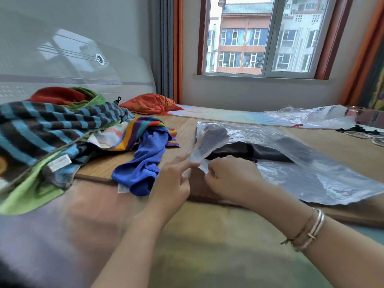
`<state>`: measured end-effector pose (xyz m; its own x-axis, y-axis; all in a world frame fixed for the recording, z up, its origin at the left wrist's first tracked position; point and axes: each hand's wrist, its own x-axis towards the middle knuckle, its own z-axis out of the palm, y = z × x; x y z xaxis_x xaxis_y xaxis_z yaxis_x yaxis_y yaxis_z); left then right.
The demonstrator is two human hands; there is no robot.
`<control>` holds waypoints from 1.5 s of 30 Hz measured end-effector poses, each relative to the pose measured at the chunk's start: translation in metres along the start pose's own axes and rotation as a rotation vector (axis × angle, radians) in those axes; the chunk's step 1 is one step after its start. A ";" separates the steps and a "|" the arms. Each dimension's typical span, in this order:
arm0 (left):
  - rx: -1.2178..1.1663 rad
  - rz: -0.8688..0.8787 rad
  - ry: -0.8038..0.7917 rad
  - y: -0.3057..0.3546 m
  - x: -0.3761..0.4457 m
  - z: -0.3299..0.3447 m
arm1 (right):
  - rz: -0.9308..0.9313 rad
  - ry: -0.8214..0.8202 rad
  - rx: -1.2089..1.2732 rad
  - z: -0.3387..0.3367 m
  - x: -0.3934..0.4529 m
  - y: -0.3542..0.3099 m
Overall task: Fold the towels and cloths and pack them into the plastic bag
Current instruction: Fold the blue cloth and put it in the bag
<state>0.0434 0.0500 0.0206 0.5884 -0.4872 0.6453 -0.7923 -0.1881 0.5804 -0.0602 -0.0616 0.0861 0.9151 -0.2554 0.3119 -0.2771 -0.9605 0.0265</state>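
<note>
A clear plastic bag [291, 167] is laid flat at the right with a dark folded cloth [249, 151] inside. Unfolded blue cloth [143, 165] and striped towels [52, 129] are piled at the left.

Both bare forearms reached forward from the lower edge and converged near the middle. The left hand [173, 179] was raised with its fingers curled, pinching a thin edge between thumb and fingertips. The right hand [230, 175], just beside it, lay knuckles-up with fingers curled under, pinching likewise. The right wrist carried bangles.
</note>
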 end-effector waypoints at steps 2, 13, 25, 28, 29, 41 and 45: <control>0.136 -0.030 0.043 -0.011 -0.011 -0.013 | -0.054 0.066 0.064 -0.004 -0.005 -0.020; 0.324 -0.363 0.124 -0.061 -0.038 -0.058 | -0.122 0.020 0.557 0.065 0.014 -0.071; -0.141 -0.425 -0.025 -0.011 -0.037 -0.081 | 0.250 -0.171 1.401 0.080 0.023 -0.073; -0.242 -0.411 -0.161 -0.001 -0.042 -0.089 | 0.332 -0.256 1.518 0.074 0.021 -0.070; -0.270 -0.390 -0.217 0.000 -0.044 -0.090 | 0.360 -0.277 1.543 0.073 0.021 -0.068; 0.015 -0.511 0.123 -0.043 -0.040 -0.066 | -0.067 -0.039 1.125 0.069 0.008 -0.045; -0.067 -0.485 0.227 -0.040 -0.031 -0.052 | -0.108 0.100 0.833 0.082 0.012 -0.035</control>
<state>0.0651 0.1173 0.0030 0.9100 -0.1604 0.3823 -0.4136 -0.2877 0.8638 -0.0158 -0.0404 0.0108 0.8831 -0.1845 0.4314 0.1525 -0.7566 -0.6358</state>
